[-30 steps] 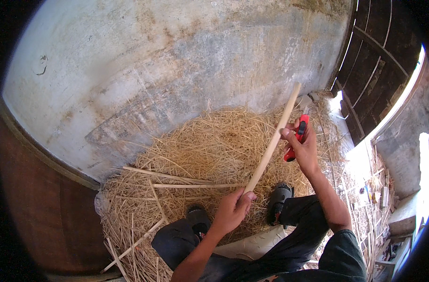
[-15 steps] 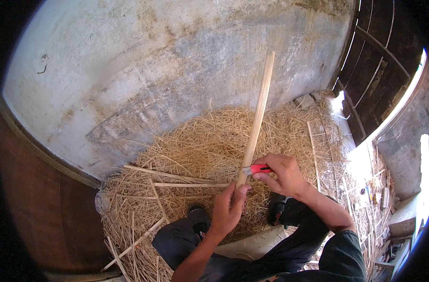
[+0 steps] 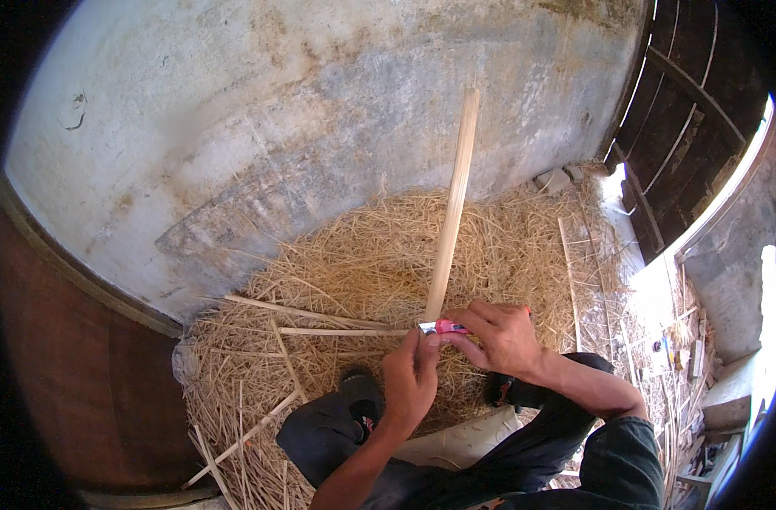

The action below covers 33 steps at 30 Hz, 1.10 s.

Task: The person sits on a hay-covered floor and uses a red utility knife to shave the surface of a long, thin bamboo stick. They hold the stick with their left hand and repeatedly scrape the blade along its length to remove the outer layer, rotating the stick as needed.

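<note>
My left hand is closed round the near end of a long pale strip of split wood or bamboo, which stands up and away from me toward the wall. My right hand grips a red utility knife. Its blade lies across the strip just above my left thumb, and the fingertips of both hands are close together there. The strip's lowest end is hidden inside my left hand.
Shavings cover the floor between my feet and the stained wall. Loose strips lie on them at the left. A pale sack-like thing is between my legs. A dark wooden door stands at the right.
The knife has slid down the strip toward my left hand, and its blade has turned. The strip's top has shifted a little to the left.
</note>
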Available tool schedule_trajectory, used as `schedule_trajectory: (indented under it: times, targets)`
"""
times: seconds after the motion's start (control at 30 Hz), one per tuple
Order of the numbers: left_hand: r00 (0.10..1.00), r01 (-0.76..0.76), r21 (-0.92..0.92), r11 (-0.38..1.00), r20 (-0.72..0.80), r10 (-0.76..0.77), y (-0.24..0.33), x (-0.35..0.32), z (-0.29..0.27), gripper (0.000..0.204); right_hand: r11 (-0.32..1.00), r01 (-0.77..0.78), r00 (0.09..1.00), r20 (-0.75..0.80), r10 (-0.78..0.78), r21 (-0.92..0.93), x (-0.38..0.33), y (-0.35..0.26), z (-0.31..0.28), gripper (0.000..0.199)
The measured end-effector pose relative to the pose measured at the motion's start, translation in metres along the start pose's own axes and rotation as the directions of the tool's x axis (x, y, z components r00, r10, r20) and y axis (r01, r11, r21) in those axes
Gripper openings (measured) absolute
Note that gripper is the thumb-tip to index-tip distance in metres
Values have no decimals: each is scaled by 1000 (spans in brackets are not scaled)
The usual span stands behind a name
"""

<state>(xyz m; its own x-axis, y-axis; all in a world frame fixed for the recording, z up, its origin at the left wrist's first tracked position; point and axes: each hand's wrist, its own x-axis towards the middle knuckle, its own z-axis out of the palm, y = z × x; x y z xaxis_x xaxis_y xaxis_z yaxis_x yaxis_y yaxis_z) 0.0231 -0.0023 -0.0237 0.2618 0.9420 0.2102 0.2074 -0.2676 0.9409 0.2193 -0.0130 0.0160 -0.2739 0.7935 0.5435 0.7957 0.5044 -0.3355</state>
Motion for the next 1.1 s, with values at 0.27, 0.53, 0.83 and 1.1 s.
schedule_trajectory:
  times: [0.27,0.53,0.83,1.1]
  targets:
    - [1000,10,58,998,-24,-9,6,-4,1,37,989,-142,986,-91,137,-51,8,13,-13,27]
    - [1000,29,40,999,5,-30,7,-6,8,38,970,-242,950,-209,233,-18,19,32,-25,23]
    - [997,53,42,998,56,-56,3,-8,10,39,966,-257,937,-243,250,0,20,48,-28,24]
    - [992,57,122,991,104,-70,2,-14,7,36,943,-334,900,-298,319,-1,26,70,-40,27]
